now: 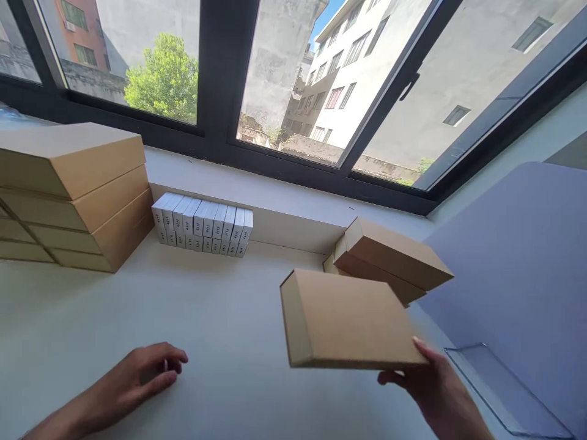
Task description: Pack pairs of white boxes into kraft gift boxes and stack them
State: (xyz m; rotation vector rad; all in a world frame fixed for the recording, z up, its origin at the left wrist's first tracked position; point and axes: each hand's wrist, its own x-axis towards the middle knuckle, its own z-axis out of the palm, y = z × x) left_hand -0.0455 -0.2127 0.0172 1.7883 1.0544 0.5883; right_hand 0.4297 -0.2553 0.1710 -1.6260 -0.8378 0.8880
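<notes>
My right hand (pixel 433 382) grips a flat brown cardboard box (pixel 351 321) by its near right corner, thumb on top and fingers underneath. The box is held tilted above the white table, its narrower olive-toned side facing left. Over the table on the left, my left hand (pixel 149 379) holds nothing; its fingers are loosely curled, with a gap between thumb and fingertips. Behind the held box, a stack of similar brown boxes (pixel 389 253) stands on the right, partly hidden by it.
A large stack of brown boxes (pixel 98 162) stands at the far left. Two layers of small white boxes (pixel 202 223) line the table's back edge beneath the window (pixel 220 137). On the right are a bluish panel (pixel 518 269) and a thin wire frame (pixel 509 391).
</notes>
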